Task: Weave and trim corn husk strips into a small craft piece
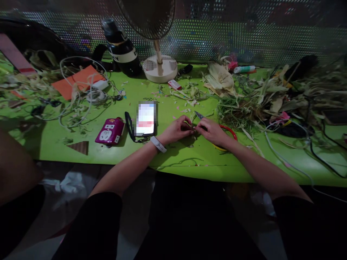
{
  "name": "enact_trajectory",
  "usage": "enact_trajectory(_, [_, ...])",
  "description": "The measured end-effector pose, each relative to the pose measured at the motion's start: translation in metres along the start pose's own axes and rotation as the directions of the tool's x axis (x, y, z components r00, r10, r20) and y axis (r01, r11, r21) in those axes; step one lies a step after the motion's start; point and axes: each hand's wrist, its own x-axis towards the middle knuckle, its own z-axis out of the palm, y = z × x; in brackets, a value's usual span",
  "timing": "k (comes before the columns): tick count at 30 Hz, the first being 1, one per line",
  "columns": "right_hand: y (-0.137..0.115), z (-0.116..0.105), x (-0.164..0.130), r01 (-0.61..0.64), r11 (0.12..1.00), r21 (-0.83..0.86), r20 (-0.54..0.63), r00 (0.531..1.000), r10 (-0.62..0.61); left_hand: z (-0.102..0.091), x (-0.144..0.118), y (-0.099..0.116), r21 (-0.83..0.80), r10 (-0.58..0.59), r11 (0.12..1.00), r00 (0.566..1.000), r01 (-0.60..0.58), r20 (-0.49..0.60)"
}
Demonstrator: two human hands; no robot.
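My left hand, with a pale band on its wrist, is closed in a pinch above the green table. Close beside it, my right hand pinches too, fingertips almost meeting the left ones. Whatever small thing sits between the fingers is too tiny and dim to make out. Partly hidden under my right hand lies a pair of scissors with red and yellow handles, its blades pointing away from me. A lit phone with a dark strap lies left of my hands.
The green table carries a purple socket adapter, white cables, orange paper, a black bottle and a fan. Dried corn husks and a tangled fibre heap cover the right. Another person's arm shows at left.
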Motion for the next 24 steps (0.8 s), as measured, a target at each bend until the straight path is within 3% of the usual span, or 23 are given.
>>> enact_trajectory(11, [0.0002, 0.0006, 0.002, 0.057, 0.996, -0.065, 0.082, 0.995, -0.052, 0.0021, -0.0007, -0.0025, 0.119, 0.117, 0.986, 0.993, -0.115, -0.012])
enact_trajectory(18, [-0.0035, 0.0039, 0.0019, 0.039, 0.996, -0.08, 0.04, 0.999, -0.036, 0.0019, -0.0027, 0.0026, 0.178, 0.145, 0.972, 0.988, -0.153, 0.058])
enact_trajectory(24, [-0.0029, 0.005, 0.0009, 0.017, 1.0, -0.007, 0.012, 1.0, -0.017, 0.0041, -0.0018, 0.0022, 0.18, 0.116, 0.976, 0.993, -0.12, 0.031])
